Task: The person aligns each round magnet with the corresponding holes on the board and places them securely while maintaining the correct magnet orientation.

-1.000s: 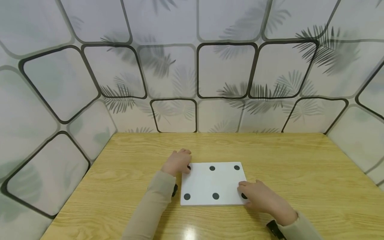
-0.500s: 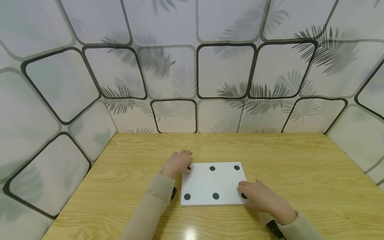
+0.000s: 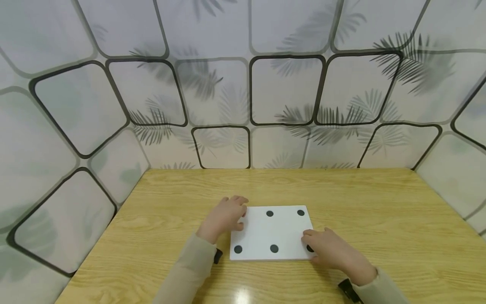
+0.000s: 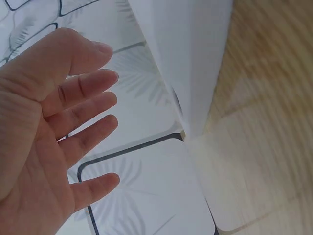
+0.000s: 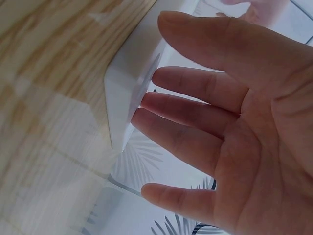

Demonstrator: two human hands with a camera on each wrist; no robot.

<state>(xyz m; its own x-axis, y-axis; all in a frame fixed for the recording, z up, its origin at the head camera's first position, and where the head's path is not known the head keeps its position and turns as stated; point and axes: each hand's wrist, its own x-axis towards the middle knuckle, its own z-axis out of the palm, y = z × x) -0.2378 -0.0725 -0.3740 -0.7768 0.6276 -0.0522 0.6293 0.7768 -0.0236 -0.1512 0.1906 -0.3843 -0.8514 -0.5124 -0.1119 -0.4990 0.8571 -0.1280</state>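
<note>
A flat white board with several black round dots lies on the wooden table. Over its far left corner hovers my left hand, which hides the dot there. The left wrist view shows that hand's fingers loosely extended, apart from the board's pale edge, with nothing held. At the near right corner is my right hand, partly covering a dot. In the right wrist view its fingers are extended, with the fingertips at the board's edge; the thumb stays free.
The wood-grain table extends on all sides of the board. A patterned fabric wall with leaf prints encloses the back and sides. Dark straps sit near both beige sleeves.
My left hand has lifted off the board's far left corner and shifted slightly, its fingers spreading. The board and my right hand stay in place.
</note>
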